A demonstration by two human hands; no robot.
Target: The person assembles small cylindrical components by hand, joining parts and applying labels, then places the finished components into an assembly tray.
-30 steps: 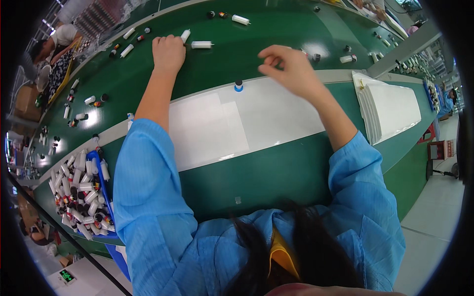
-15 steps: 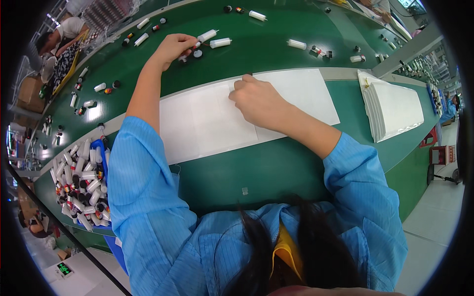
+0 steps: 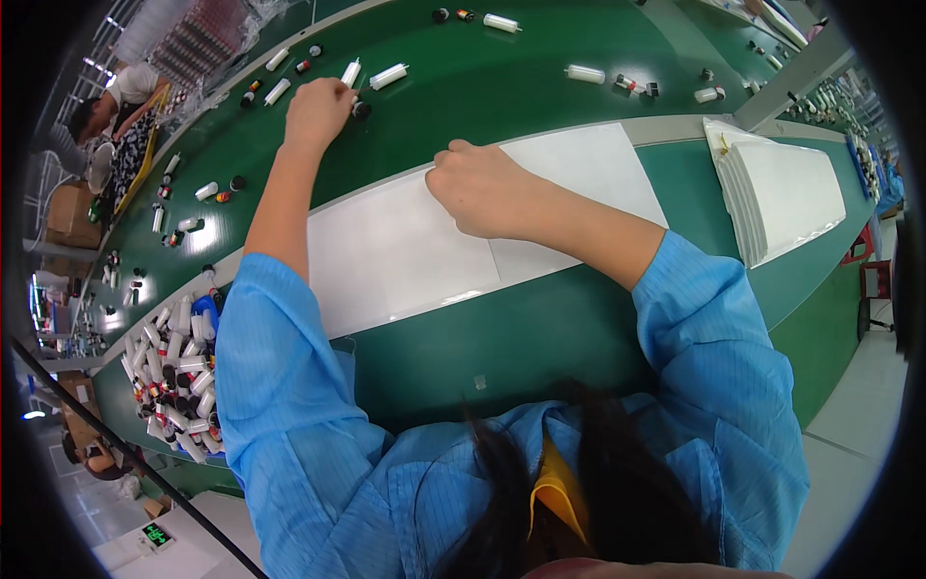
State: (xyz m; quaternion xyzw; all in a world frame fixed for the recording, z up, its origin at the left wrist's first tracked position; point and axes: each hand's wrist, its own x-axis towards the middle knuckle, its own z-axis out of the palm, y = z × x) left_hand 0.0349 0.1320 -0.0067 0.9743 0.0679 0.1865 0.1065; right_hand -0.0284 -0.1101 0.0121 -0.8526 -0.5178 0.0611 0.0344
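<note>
My left hand (image 3: pixel 316 114) reaches over the far green surface, its thumb and fingers pinched together; what they hold, if anything, is hidden. Right by these fingertips are a white cylinder (image 3: pixel 351 72) with a thin tip and a black cap-like piece (image 3: pixel 361 110). Another white cylinder (image 3: pixel 389 76) lies just to their right. My right hand (image 3: pixel 477 188) is curled closed above a white sheet (image 3: pixel 386 261). Whatever its fingers enclose cannot be seen.
At my left a blue bin (image 3: pixel 205 307) is heaped with white cylinders (image 3: pixel 178 381) with black ends. More cylinders (image 3: pixel 585 74) lie scattered across the far surface. To the right sits a stack of white sheets (image 3: pixel 786 198), near a grey post (image 3: pixel 786 82). A person (image 3: pixel 130 92) is at the far left.
My left hand has shifted left, and the cylinders and black piece beside it now lie further left. My right hand has moved slightly left, still closed. The view has tilted a little.
</note>
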